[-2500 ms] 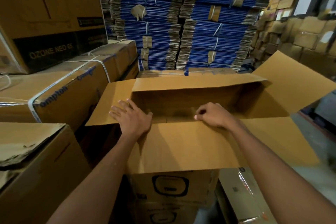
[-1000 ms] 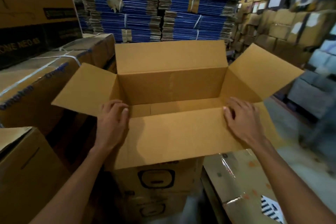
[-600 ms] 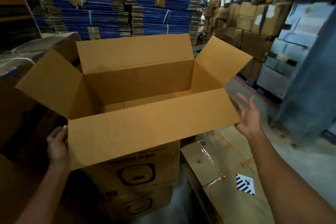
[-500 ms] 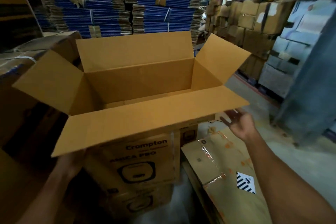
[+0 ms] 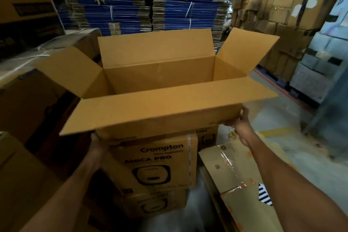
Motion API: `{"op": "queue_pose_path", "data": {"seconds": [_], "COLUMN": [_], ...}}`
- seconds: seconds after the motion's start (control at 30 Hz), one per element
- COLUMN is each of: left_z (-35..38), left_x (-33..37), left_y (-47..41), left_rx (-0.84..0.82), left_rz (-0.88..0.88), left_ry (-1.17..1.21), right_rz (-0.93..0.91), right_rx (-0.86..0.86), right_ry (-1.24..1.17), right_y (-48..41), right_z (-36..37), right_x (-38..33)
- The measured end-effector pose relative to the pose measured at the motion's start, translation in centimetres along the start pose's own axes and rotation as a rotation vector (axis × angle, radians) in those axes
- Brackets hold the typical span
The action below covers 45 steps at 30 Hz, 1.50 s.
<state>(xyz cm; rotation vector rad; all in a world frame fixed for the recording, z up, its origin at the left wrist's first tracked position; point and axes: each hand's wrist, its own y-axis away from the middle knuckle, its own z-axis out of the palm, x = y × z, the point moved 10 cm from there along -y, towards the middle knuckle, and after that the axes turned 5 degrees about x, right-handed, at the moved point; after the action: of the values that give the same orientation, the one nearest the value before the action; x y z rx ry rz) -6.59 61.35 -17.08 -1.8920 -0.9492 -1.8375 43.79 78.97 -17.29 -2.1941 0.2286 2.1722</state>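
Observation:
A large brown cardboard box (image 5: 160, 73) stands open with all its flaps spread, and nothing shows in the visible part of its inside. It sits on top of a printed Crompton Amica Pro carton (image 5: 160, 162). My right hand (image 5: 240, 123) grips the box's right front lower corner, thumb up along the edge. My left hand (image 5: 96, 142) reaches under the near flap at the box's left front corner; its fingers are hidden by the flap.
Another printed carton (image 5: 154, 205) lies under the Crompton one. A taped flat carton (image 5: 243, 184) lies low on the right. Strapped boxes (image 5: 28, 84) crowd the left. Stacks of blue flattened cartons (image 5: 143, 0) and a wall of boxes (image 5: 278, 5) stand behind. Grey floor (image 5: 282, 117) shows at right.
Both hands left the near flap's top and dropped to the box's lower front corners. The near flap folded outward. The view swung right, then the box came nearer.

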Motion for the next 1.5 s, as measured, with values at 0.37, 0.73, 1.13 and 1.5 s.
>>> {"op": "queue_pose_path", "data": {"seconds": [0.37, 0.73, 1.13, 1.5], "left_z": [-0.8, -1.7, -0.7, -1.8], "left_x": [11.5, 13.0, 4.0, 21.7], "left_y": [0.0, 0.1, 0.6, 3.3], "left_rx": [-0.010, 0.100, -0.089, 0.061], "left_rz": [0.294, 0.370, 0.092, 0.367], "left_ry": [0.248, 0.205, -0.016, -0.752], "right_rz": [-0.219, -0.306, -0.019, -0.135], "right_rx": [0.141, 0.200, 0.108, 0.004], "right_ry": [-0.098, 0.058, 0.108, 0.549], "right_y": [-1.0, 0.0, 1.3, 0.8], "right_z": [-1.3, -1.0, 0.3, 3.1], "right_x": [-9.8, -13.7, -5.0, -22.9]}}
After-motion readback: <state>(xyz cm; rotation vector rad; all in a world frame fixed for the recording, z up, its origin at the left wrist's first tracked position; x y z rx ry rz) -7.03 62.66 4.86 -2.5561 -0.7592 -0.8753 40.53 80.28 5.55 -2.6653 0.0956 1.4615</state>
